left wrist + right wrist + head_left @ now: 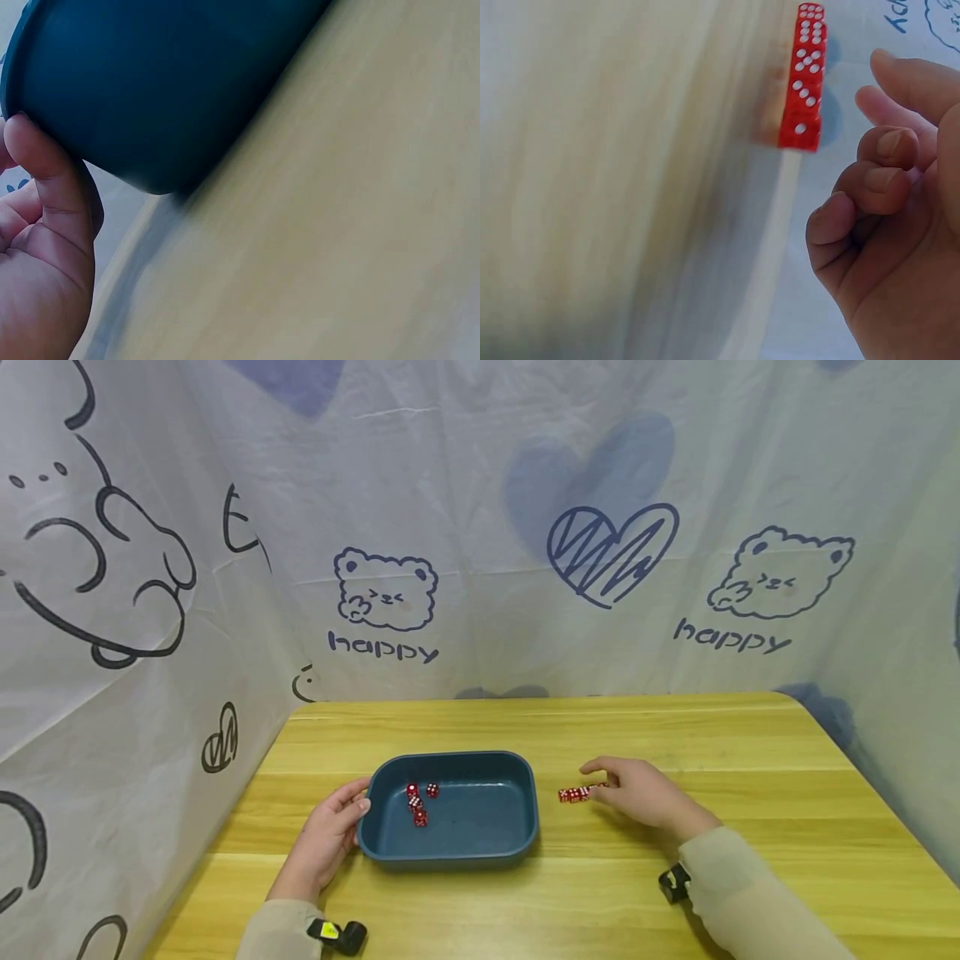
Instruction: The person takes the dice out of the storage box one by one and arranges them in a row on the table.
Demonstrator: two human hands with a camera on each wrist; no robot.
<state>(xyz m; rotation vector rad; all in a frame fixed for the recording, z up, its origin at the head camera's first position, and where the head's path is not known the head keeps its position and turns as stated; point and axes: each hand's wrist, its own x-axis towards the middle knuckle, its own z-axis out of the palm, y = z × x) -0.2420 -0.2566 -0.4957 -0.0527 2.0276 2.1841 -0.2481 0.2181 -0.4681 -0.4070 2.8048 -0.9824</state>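
A dark blue-green rectangular tray [450, 862] stands on the table with several red dice [420, 817] inside, towards its left end. My left hand [330, 835] holds the tray at its left side; in the left wrist view the thumb [41, 154] lies against the wall just below the rim. Right of the tray, several red dice with white pips form a row [804, 94] on the table. My right hand [641, 793] is beside the right end of that row and hides part of it in the head view. Its fingers [885, 187] are loosely bent, holding nothing.
The wooden table [600, 910] ends at the back against a printed white cloth [480, 610], which also hangs along both sides. A small black camera [337, 935] is strapped to the left wrist, another [675, 883] to the right.
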